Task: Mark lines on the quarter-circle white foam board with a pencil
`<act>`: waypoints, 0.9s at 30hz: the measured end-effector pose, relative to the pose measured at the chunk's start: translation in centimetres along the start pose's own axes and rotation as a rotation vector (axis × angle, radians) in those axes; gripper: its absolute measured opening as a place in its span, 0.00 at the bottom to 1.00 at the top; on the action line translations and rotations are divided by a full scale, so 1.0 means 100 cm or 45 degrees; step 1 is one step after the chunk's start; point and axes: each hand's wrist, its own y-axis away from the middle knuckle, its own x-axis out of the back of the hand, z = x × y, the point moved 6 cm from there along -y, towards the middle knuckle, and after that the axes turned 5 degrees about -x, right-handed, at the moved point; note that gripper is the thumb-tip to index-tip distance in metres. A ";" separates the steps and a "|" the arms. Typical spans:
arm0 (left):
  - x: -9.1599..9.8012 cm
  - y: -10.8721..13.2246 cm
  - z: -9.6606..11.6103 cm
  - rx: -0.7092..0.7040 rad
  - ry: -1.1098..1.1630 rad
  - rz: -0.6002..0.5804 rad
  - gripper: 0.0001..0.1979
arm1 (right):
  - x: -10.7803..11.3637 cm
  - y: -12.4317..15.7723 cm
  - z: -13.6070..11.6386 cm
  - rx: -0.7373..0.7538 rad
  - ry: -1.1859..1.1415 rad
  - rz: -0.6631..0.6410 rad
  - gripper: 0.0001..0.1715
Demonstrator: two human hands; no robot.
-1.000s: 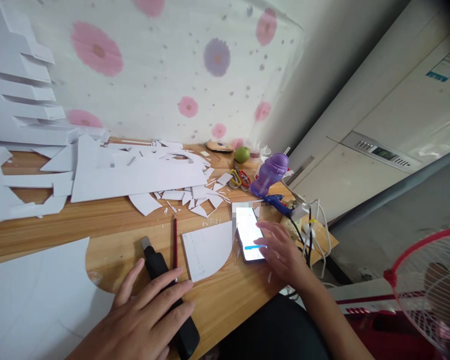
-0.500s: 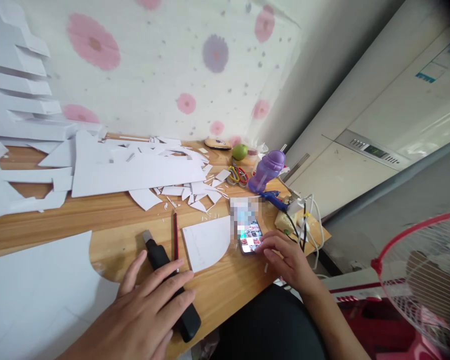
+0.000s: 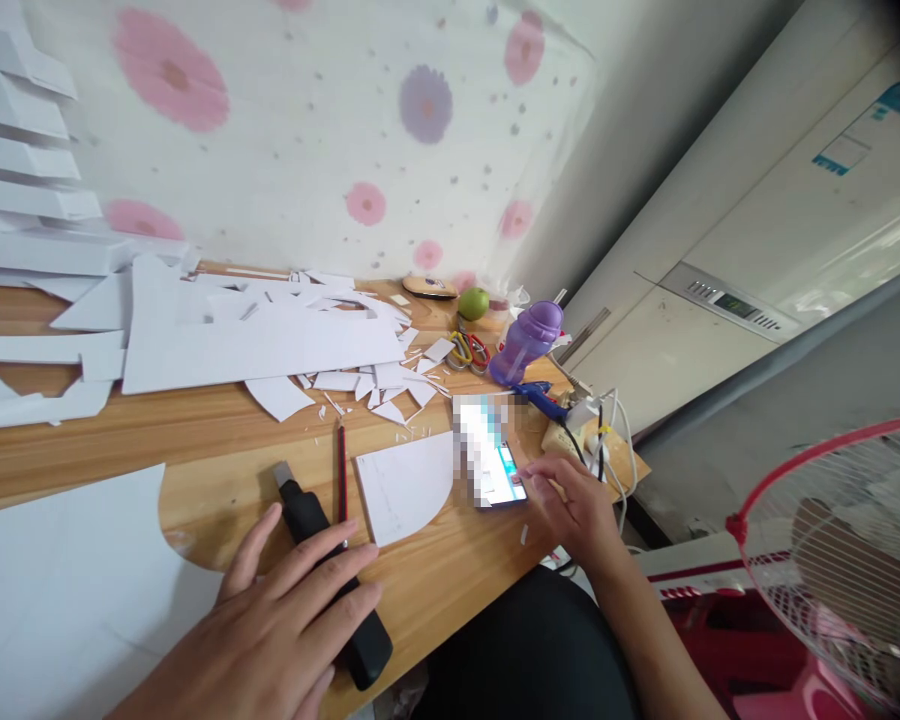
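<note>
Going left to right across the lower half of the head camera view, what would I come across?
Large white sheet, black-handled cutter, white quarter-round piece, lit phone, right hand, red-rimmed fan.

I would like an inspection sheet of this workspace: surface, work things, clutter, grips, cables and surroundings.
Surface: wooden table, partly covered.
Work things: black-handled cutter, pencil, curved white piece, lit phone partly pixelated.
Clutter: white offcuts scattered at the back; purple bottle and green fruit to their right.
Grips: left grip open, laid across the cutter; right grip beside the phone's right edge, contact unclear.
Cables: white and black cables bunched at the table's right end.
Surroundings: floral sheet behind; fan at right.
</note>
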 end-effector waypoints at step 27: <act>-0.012 0.014 -0.010 -0.233 -0.063 -0.170 0.32 | -0.019 -0.011 -0.010 0.077 -0.137 -0.268 0.09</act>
